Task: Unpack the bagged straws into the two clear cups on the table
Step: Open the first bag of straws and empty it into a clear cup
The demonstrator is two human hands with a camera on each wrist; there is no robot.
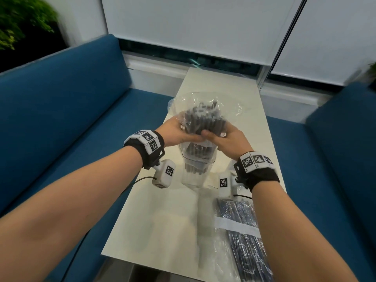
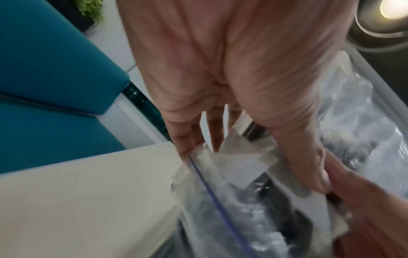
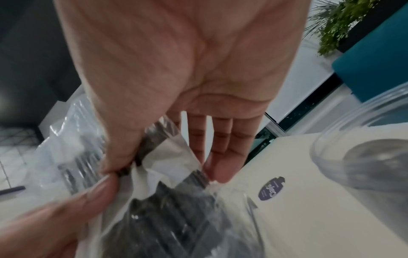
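A clear bag of dark straws [image 1: 203, 117] stands upright with its lower end inside a clear cup [image 1: 198, 169] on the table. My left hand [image 1: 181, 132] grips the bundle from the left and my right hand [image 1: 220, 137] grips it from the right, with the thumbs meeting in front. In the left wrist view my left hand [image 2: 253, 165] pinches the bag [image 2: 232, 214] at its white label. The right wrist view has my right hand [image 3: 167, 172] pinching the same bag [image 3: 167, 227]. A second clear cup [image 3: 364, 157] stands to the right.
Another sealed bag of dark straws [image 1: 242, 231] lies on the pale table [image 1: 158, 220] near its front right edge. A round purple sticker [image 3: 271, 188] lies on the tabletop. Blue sofas [image 1: 61, 119] flank the table on both sides.
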